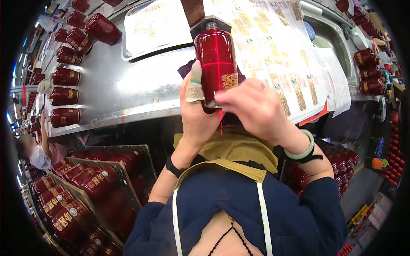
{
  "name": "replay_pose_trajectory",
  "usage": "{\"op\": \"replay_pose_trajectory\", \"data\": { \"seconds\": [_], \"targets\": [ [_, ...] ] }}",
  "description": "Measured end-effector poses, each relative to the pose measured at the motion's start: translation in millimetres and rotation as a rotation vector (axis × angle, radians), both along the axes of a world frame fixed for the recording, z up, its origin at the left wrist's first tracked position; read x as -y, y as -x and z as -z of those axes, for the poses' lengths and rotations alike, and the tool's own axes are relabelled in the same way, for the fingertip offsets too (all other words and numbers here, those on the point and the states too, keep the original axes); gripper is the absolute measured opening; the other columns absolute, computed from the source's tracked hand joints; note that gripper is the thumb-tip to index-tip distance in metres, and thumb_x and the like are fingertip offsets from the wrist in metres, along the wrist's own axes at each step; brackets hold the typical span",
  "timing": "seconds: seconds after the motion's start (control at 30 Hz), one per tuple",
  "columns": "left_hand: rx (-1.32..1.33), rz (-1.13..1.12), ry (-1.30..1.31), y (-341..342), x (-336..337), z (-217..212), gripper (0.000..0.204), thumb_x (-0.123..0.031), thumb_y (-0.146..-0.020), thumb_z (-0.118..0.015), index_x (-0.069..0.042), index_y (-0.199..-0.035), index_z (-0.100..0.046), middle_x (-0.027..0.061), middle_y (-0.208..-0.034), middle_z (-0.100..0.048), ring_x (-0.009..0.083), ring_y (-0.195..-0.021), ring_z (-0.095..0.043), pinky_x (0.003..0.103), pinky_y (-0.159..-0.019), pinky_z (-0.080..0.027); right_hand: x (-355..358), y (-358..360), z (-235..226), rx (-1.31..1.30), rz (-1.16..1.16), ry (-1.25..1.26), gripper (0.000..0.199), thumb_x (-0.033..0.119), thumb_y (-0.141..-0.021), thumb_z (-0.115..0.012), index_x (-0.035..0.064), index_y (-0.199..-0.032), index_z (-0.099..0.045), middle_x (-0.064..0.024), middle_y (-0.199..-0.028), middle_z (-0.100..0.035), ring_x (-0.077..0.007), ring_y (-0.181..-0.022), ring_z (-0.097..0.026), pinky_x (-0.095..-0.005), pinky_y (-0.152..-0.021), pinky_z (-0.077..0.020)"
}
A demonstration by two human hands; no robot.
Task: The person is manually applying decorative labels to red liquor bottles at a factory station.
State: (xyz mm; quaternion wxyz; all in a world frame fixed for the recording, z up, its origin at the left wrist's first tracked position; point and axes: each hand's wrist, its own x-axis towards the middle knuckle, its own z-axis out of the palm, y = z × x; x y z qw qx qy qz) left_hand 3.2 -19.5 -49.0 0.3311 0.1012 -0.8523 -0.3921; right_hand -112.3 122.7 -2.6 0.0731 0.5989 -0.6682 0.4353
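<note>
A glossy dark red bottle (213,47) lies in front of me, its neck pointing away into a metal holder (209,20). Red laser lines cross on its surface, and a gold decal (229,80) sits on its right side near the base. My left hand (197,117) grips the bottle from the left and below, the thumb wrapped in a cloth finger cover (195,87). Over the base, my right hand (258,106) is closed in a pinch, slightly blurred. Whatever its fingertips hold is too small to make out. A dark cloth (186,68) shows under the bottle.
White sheets of gold decals (273,47) cover the table's right side, beside a metal basin (329,40). A clear tray (128,47) stands at the back left. Red bottles (66,96) line the table's left edge; crates of bottles (98,179) stand below. Another person (40,153) is at far left.
</note>
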Motion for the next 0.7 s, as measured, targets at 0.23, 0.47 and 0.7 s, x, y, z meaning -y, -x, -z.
{"op": "replay_pose_trajectory", "data": {
  "seconds": [0.23,0.47,0.7],
  "targets": [
    [-0.009,-0.009,0.08,-5,7,2,0.111,-0.011,-0.061,-0.098,0.004,-0.155,-0.04,0.0193,-0.146,-0.056,0.0368,-0.129,-0.056,0.044,-0.108,-0.045,16,22,-9,-0.177,0.228,0.141,0.017,0.004,-0.085,-0.072,0.0107,-0.1,-0.075,-0.0037,-0.091,-0.073,-0.0252,-0.081,-0.064,-0.036,-0.077,-0.0504],
    [0.029,0.004,0.111,-9,12,2,0.103,-0.009,-0.064,-0.096,0.011,-0.15,-0.043,0.0239,-0.14,-0.062,0.0336,-0.126,-0.064,0.039,-0.107,-0.05,19,26,3,-0.103,0.499,0.163,0.011,0.011,-0.085,-0.072,0.0131,-0.096,-0.073,-0.0002,-0.089,-0.071,-0.0207,-0.08,-0.064,-0.0369,-0.083,-0.0485],
    [0.079,0.064,0.029,-12,20,9,0.103,-0.009,-0.071,-0.093,0.01,-0.155,-0.036,0.0262,-0.141,-0.061,0.033,-0.127,-0.064,0.039,-0.107,-0.05,17,21,1,0.076,0.383,0.16,0.015,0.007,-0.084,-0.075,0.0105,-0.099,-0.074,-0.0013,-0.096,-0.074,-0.0244,-0.082,-0.062,-0.0369,-0.083,-0.0473]
  ]
}}
